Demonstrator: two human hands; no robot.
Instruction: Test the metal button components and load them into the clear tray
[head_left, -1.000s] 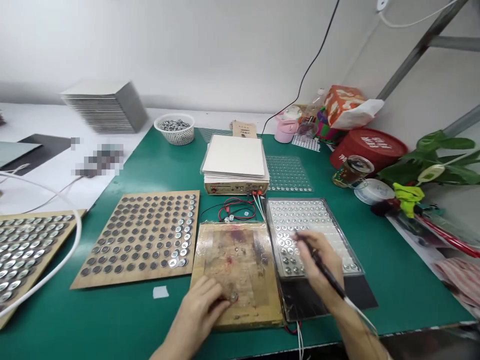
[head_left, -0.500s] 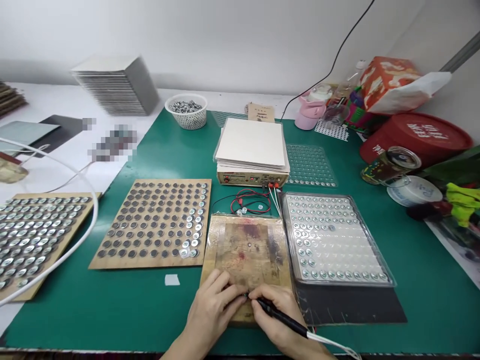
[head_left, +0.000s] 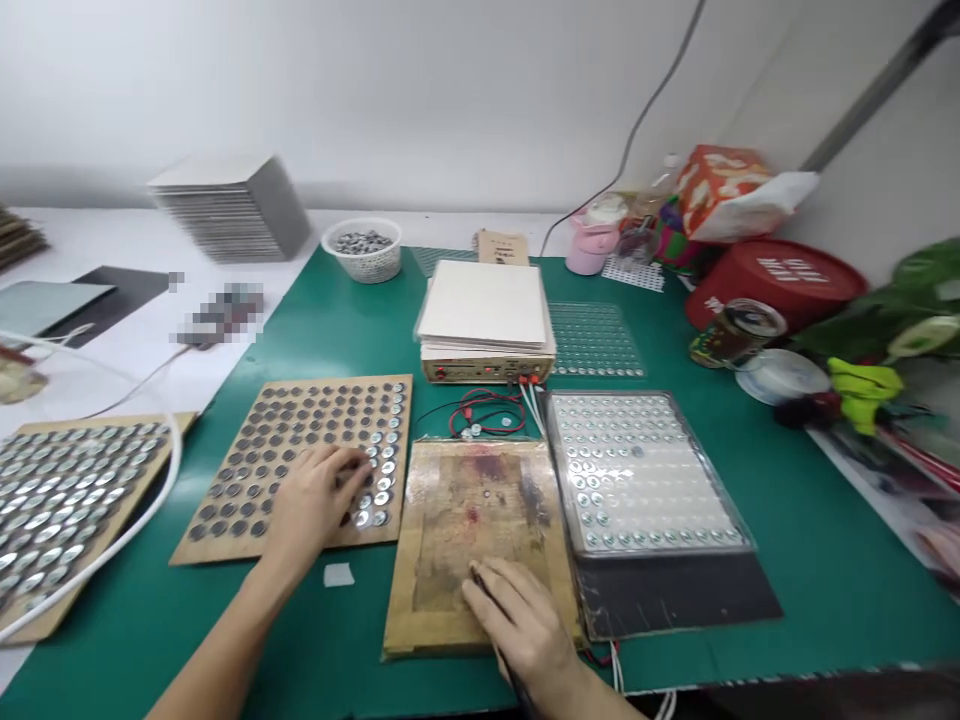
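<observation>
My left hand (head_left: 311, 495) reaches over the right part of a light wooden board (head_left: 292, 545) set with rows of round metal button-like pieces. Its fingers are bent together among the silvery pieces; what they pinch, if anything, is hidden. My right hand (head_left: 529, 625) rests on the lower part of a stained brown wooden pad (head_left: 439, 560). It is closed round a black pen-shaped tool (head_left: 491, 597) whose tip points up and left. To the right of the pad lies a clear plastic tray (head_left: 686, 490), partly filled with round pieces.
An instrument (head_left: 487, 368) with red lights stands behind the pad, white cards (head_left: 484, 300) stacked on it. Thin leads (head_left: 487, 412) lie before it. A white basket (head_left: 367, 262) of metal pieces is at the back. Another filled board (head_left: 75, 490) is left. A can (head_left: 739, 330) stands right.
My left hand has left the pad and moved left to the wooden board. My right hand stays on the pad with the black tool, now turned more upright. The view has shifted slightly.
</observation>
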